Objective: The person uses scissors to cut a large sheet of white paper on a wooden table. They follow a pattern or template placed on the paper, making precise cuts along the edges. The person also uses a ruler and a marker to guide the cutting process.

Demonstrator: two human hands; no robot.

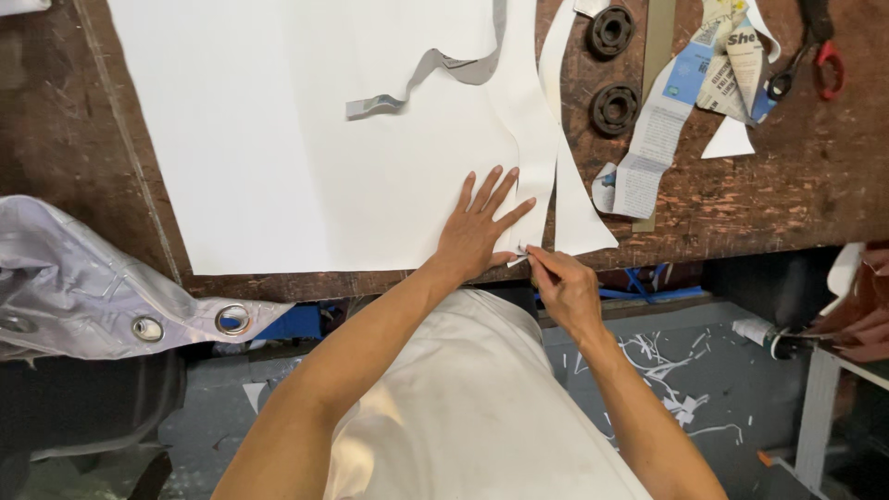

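We judge the cutting of the white sheet (306, 130) just begun: our left hand (477, 231) lies open, pinning its near-right corner to the desk (796, 185), our right hand (563, 285) grips a small blade just beside that corner, needing a steady pull along the edge.

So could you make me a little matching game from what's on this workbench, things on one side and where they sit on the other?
Things:
1. white sheet
2. scissors
3. two black rings
4. grey tarp with eyelets

Places:
A. far right corner of the table
B. hanging off the table's left edge
C. under the flat left hand
D. just right of the cut white strips

Pairs: 1-C, 2-A, 3-D, 4-B
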